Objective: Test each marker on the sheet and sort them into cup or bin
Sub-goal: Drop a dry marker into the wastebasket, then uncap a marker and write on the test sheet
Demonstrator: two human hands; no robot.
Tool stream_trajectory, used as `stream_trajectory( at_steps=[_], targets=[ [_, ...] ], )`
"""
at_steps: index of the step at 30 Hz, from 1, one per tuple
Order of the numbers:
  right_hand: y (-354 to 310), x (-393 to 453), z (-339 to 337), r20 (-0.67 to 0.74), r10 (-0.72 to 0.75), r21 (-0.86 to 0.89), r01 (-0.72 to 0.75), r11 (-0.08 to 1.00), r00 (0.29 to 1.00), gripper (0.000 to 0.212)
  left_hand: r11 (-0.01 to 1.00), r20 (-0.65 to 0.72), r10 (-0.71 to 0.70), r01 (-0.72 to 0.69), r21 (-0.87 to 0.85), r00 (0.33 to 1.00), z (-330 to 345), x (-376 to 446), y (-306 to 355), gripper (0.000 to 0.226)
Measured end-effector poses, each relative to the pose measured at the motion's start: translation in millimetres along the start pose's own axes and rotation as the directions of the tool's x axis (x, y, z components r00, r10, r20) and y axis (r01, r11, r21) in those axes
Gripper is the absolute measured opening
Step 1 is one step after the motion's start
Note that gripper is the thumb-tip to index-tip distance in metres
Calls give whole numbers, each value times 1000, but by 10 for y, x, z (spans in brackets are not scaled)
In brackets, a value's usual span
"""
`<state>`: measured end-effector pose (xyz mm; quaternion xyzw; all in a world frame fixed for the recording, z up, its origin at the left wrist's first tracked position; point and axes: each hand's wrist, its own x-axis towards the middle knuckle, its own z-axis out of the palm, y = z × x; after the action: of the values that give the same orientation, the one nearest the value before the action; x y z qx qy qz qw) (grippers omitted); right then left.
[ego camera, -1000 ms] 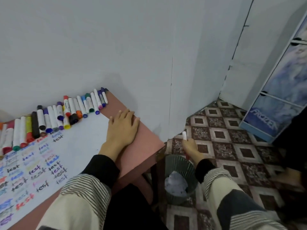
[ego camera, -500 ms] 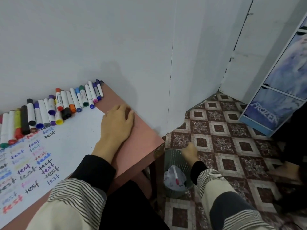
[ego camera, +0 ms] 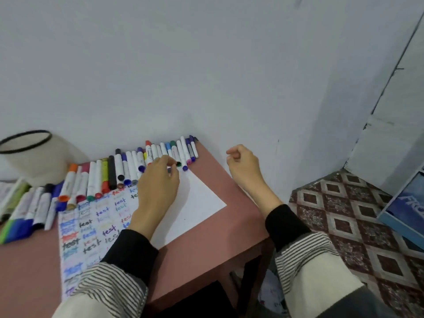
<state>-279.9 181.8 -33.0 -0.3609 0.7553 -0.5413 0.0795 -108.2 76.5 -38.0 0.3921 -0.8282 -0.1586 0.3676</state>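
A white sheet covered with coloured "test" words on its left part lies on the pink table. Several capped markers lie in a row along its far edge. My left hand reaches over the sheet, and its fingertips curl round the near end of one marker in that row. My right hand hovers above the table's right edge, loosely curled and holding nothing. A beige cup with a black rim stands at the far left. The bin is mostly hidden under the table's right corner.
More markers lie in a loose group at the left edge. The wall rises right behind the marker row. A patterned tile floor and a blue cabinet are to the right. Crumpled white paper shows in the bin.
My right hand dropped a marker into the bin and rose back above the table. My left hand left its flat rest on the table and reached the marker row. The view swung left.
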Motion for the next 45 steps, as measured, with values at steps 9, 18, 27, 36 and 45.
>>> stream_trajectory(
  at_steps=[9,18,27,36,45],
  targets=[
    [-311,401,953,17,28,-256,-22,966,999,18,977,24,58,-61,203,998,-476,95,-1004,26],
    [-280,781,1391,-57,164,-539,-169,825,985,31,982,38,22,-28,185,999,-465,196,-1243,29],
    [-255,806,1448,-87,188,-556,-204,806,978,36,983,39,0,-8,183,999,-425,217,-1282,28],
    [-506,399,1368,-132,-129,-95,117,989,983,10,990,8,-29,28,140,1000,-495,246,-1188,39],
    [-566,-52,1477,291,-526,-324,600,732,799,17,968,34,4,-12,250,999,-565,262,-1161,38]
  ],
)
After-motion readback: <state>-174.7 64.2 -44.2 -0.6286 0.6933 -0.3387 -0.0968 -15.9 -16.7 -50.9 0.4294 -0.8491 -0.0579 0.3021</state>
